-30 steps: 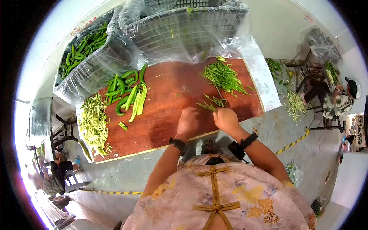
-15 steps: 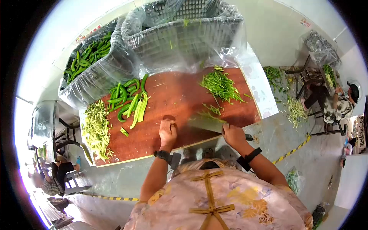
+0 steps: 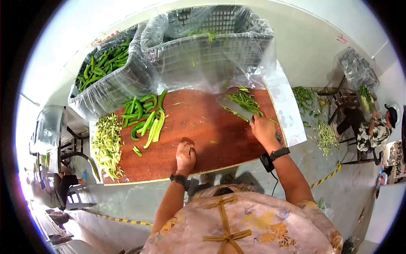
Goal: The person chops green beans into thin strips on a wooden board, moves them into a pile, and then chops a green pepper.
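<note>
My right hand (image 3: 264, 132) grips a cleaver (image 3: 237, 108) by its handle, at the right of the red-brown board (image 3: 190, 127). Its broad blade lies against a pile of green pepper strips (image 3: 245, 100), partly covering some of them. My left hand (image 3: 185, 157) rests near the board's front edge with fingers curled in, and nothing shows in it. Whole green peppers (image 3: 137, 109) lie at the back left, with split pale-green pepper pieces (image 3: 155, 127) beside them. A heap of pale pepper cores (image 3: 106, 146) covers the left end.
Behind the board stand a plastic-lined basket (image 3: 207, 57) with green bits on its liner and another lined basket (image 3: 122, 76) full of green peppers. A person (image 3: 374, 127) sits at far right near vegetable heaps (image 3: 326, 135) on the floor. Another person (image 3: 55, 192) sits at far left.
My right hand has moved the cleaver away from me, up to the strip pile. Loose strips that lay nearer the front are now at the pile. My left hand has stayed nearly in place.
</note>
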A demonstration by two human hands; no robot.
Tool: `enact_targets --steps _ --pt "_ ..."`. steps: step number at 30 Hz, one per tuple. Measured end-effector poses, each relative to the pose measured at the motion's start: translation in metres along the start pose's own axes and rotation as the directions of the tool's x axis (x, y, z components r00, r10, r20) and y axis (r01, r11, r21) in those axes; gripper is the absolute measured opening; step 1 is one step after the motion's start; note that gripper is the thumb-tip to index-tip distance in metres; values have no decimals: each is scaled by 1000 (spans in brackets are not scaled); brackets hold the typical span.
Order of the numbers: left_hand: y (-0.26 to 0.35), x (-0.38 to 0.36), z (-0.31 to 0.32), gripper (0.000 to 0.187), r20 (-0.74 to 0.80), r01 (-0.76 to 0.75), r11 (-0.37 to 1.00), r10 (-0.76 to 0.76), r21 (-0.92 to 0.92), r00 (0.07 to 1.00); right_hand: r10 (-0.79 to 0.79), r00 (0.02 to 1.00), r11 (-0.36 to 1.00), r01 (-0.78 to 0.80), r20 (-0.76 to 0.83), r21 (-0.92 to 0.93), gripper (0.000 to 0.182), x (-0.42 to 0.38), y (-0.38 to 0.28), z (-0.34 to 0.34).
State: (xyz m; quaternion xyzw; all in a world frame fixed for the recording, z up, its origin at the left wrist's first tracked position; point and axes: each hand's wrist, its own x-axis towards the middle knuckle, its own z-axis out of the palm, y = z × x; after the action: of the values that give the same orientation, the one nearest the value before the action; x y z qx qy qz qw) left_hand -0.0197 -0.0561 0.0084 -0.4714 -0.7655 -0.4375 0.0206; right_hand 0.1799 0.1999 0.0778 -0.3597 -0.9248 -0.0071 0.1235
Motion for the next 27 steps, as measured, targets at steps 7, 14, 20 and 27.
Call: enact_targets --steps 7,14,20,27 --pt "-8 -3 5 11 -17 -115 989 117 95 993 269 963 878 -257 27 405 45 15 13 6" --pt "-9 -1 0 12 1 -49 998 49 26 999 178 983 858 -174 39 484 38 -20 -20 -13" --pt "-21 10 -51 16 -195 48 978 -8 203 981 56 993 886 -97 104 454 38 -67 -37 -1" --pt "-83 -2 -123 28 -337 348 786 -190 511 922 81 969 888 -177 234 426 35 -93 -42 0"
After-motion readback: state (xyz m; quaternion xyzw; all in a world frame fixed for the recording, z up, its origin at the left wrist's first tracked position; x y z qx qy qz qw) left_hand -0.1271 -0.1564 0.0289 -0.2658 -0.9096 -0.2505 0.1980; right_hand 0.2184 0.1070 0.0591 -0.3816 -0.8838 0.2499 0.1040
